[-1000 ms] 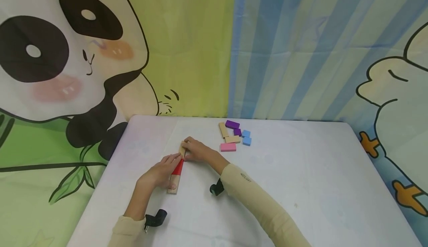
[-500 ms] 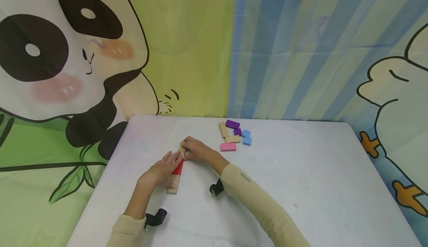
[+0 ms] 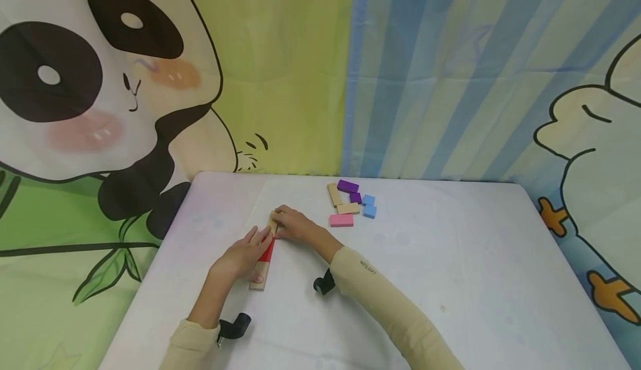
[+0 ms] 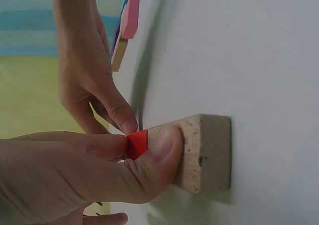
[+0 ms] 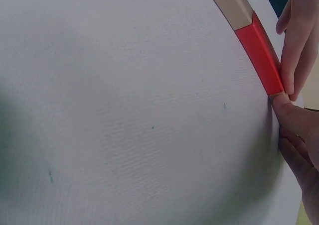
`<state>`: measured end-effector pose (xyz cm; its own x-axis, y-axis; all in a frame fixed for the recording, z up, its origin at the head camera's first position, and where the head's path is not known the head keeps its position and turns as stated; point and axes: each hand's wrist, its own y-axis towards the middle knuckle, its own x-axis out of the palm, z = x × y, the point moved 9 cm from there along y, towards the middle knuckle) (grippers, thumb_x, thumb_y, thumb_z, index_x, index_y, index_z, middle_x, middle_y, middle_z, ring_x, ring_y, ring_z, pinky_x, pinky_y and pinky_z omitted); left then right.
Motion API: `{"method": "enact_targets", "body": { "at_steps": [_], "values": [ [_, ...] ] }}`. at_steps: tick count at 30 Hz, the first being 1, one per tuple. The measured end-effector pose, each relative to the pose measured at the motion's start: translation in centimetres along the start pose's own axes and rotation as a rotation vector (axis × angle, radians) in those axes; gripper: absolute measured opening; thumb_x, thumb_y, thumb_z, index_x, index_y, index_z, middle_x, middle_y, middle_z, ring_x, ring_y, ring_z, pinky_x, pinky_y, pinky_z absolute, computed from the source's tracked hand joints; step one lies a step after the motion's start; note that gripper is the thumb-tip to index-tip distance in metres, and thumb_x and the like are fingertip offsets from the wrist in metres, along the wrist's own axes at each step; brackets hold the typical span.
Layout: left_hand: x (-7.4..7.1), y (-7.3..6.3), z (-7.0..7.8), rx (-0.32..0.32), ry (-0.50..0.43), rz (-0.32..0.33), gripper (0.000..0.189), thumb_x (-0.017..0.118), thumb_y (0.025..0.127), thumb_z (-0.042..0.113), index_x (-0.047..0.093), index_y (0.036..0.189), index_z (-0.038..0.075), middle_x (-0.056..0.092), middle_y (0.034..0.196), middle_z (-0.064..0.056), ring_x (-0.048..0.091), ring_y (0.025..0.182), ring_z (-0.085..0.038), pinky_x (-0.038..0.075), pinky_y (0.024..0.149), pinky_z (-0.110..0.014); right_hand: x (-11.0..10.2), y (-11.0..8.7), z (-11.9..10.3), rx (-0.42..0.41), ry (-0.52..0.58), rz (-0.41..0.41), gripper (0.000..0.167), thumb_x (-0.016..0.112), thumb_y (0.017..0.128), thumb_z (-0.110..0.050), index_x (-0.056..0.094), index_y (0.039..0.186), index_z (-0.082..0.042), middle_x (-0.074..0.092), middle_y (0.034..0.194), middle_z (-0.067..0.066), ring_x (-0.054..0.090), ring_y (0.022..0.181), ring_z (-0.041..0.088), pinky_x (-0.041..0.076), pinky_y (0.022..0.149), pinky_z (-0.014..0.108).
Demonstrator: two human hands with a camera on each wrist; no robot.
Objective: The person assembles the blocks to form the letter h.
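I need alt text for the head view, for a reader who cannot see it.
A right hand holds the far end of a row of blocks, plain, red, plain, on a white table; a left hand touches the row. Loose pink, purple, blue and plain blocks lie to the right; the backdrop shows a cartoon panda.

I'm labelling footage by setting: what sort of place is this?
Perhaps a children's play area, though it could be staged: a big cartoon panda behind a white table, and a row of blocks.
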<state>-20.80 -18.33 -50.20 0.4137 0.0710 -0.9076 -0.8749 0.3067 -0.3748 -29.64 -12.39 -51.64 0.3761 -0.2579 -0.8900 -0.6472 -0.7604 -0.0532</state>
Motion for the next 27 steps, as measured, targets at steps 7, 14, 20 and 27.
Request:
{"method": "enact_targets", "body": {
  "at_steps": [7, 14, 20, 27],
  "values": [
    [0.1, 0.1, 0.0, -0.016, 0.0, -0.01, 0.103, 0.087, 0.067, 0.024, 0.031, 0.151, 0.003, 0.022, 0.161, -0.015, 0.019, 0.149, -0.041, 0.035, 0.111, -0.059, 0.0, -0.3, 0.1, 0.03, 0.019, -0.006, 0.052, 0.066, 0.092, -0.023, 0.051, 0.14, -0.006, 0.048, 0.144, 0.012, 0.051, 0.131, 0.022, 0.042, 0.112, 0.032],
    [0.1, 0.2, 0.1, -0.014, 0.002, -0.005, 0.103, 0.087, 0.065, 0.022, 0.032, 0.149, 0.001, 0.024, 0.16, -0.015, 0.02, 0.148, -0.042, 0.035, 0.111, -0.059, 0.1, -0.5, 0.2, 0.042, 0.011, -0.006, 0.055, 0.066, 0.093, -0.026, 0.05, 0.141, -0.007, 0.047, 0.146, 0.011, 0.05, 0.134, 0.022, 0.04, 0.113, 0.032],
    [0.3, 0.3, 0.2, 0.009, 0.016, 0.004, 0.099, 0.087, 0.068, 0.023, 0.033, 0.149, 0.0, 0.025, 0.16, -0.016, 0.023, 0.147, -0.042, 0.036, 0.11, -0.059, -0.7, -0.8, 0.8, 0.032, 0.021, -0.009, 0.057, 0.066, 0.092, -0.027, 0.047, 0.143, -0.01, 0.04, 0.152, 0.012, 0.044, 0.139, 0.023, 0.037, 0.115, 0.035],
    [0.4, 0.4, 0.0, -0.009, -0.003, -0.005, 0.1, 0.086, 0.069, 0.022, 0.031, 0.15, 0.002, 0.024, 0.161, -0.015, 0.022, 0.148, -0.041, 0.037, 0.11, -0.058, -4.3, -1.5, 5.6, 0.101, -0.05, 0.029, 0.066, 0.066, 0.092, -0.034, 0.04, 0.148, -0.013, 0.035, 0.156, 0.011, 0.035, 0.144, 0.029, 0.032, 0.119, 0.042]
  ]
}}
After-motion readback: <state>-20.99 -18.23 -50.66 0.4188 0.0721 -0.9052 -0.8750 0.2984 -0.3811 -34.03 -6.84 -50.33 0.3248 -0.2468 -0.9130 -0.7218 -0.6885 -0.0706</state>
